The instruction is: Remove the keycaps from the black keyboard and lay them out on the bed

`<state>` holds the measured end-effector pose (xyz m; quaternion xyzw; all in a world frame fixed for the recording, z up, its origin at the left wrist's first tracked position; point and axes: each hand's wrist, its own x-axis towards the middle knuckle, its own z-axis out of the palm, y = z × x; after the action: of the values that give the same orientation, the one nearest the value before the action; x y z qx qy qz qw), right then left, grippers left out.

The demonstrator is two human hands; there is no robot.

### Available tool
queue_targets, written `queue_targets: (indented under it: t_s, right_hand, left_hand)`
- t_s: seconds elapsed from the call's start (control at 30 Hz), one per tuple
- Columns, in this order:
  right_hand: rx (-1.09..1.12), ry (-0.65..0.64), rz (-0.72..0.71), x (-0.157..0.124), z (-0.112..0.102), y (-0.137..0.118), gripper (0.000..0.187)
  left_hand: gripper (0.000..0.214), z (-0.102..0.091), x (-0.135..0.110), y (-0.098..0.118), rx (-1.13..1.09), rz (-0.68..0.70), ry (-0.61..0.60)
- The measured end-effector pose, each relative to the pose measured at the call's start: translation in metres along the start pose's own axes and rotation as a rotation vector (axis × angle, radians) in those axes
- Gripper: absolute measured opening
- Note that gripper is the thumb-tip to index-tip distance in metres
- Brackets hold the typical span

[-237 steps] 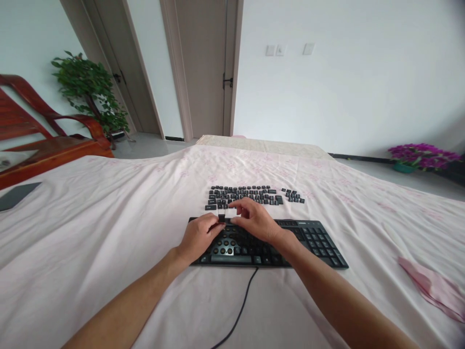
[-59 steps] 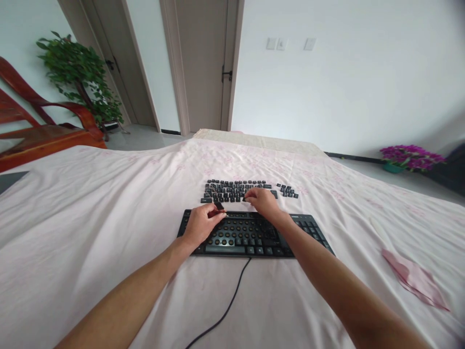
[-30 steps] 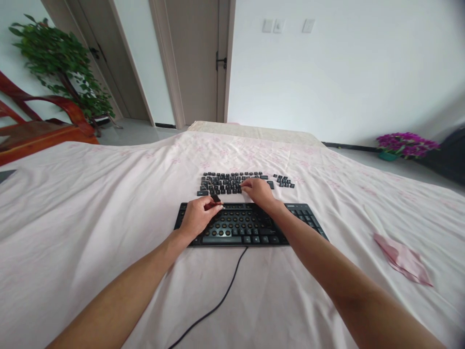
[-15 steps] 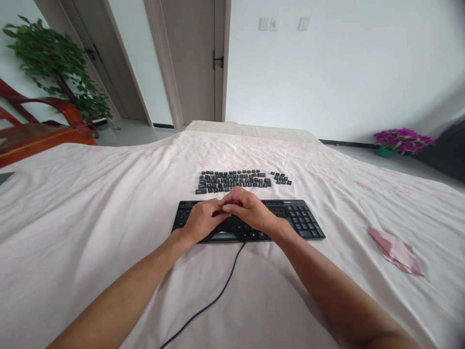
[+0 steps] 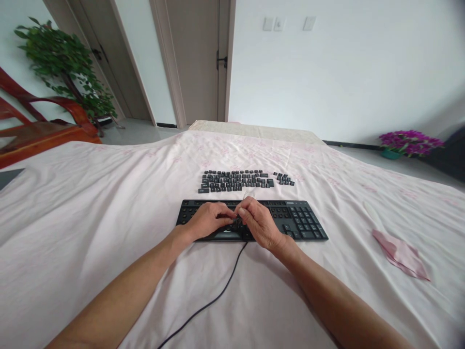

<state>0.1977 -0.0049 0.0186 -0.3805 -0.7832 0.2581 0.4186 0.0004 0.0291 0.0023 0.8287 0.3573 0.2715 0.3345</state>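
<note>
A black keyboard [image 5: 307,220] lies on the pink cloth, with many of its keycaps off and its number pad still capped. My right hand [image 5: 258,224] is closed over the middle of the keyboard. Thin wire loops of what looks like a wire keycap puller [image 5: 249,194] stick out above its fingers. On the left half of the keyboard, my left hand [image 5: 209,221] has its fingers bent together, their tips meeting the right fingertips. Whatever sits between those tips is too small to make out. Loose keycaps [image 5: 227,185] lie in rows just beyond the keyboard.
A smaller group of keycaps [image 5: 285,180] lies to the right of the rows. The keyboard's cable [image 5: 218,295] runs toward me over the cloth [image 5: 119,218]. A folded pink cloth [image 5: 401,254] is at the right. A wooden chair [image 5: 61,128] stands at the left.
My right hand has turned and moved slightly right, and the wire loops now show more clearly above it. The hands have drawn a little apart. The whole view has shifted slightly.
</note>
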Motion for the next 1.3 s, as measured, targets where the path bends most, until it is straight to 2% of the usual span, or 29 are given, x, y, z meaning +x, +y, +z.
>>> queue_targets:
  t_s: [0.27,0.4,0.53,0.67,0.93,1.1,1.3]
  right_hand:
    - [-0.092,-0.080,-0.123,-0.004,0.008,0.002,0.019]
    - [-0.108,-0.045,-0.127,-0.006,0.013,0.003,0.019]
    - [-0.135,-0.080,-0.116,-0.007,0.018,0.006,0.018]
    - [-0.118,-0.036,-0.114,-0.009,0.020,0.011,0.017]
    - [-0.007,0.046,-0.176,-0.017,0.020,0.012,0.019]
    - [0.038,0.106,-0.221,-0.017,0.020,0.012,0.018]
    - [-0.013,0.128,-0.115,-0.007,0.022,0.013,0.018]
  left_hand:
    - [0.009,0.000,-0.001,-0.007,0.152,0.123,-0.091]
    - [0.007,0.004,0.000,-0.012,0.195,0.144,-0.086]
    - [0.011,0.008,0.002,-0.016,0.182,0.137,-0.052]
    - [0.013,0.011,0.002,-0.017,0.218,0.171,-0.043]
    - [0.029,0.011,0.001,-0.008,0.089,0.183,-0.076]
    - [0.026,0.008,0.000,-0.004,0.026,0.200,-0.056]
    - [0.023,0.008,0.003,-0.003,0.029,0.107,0.028]
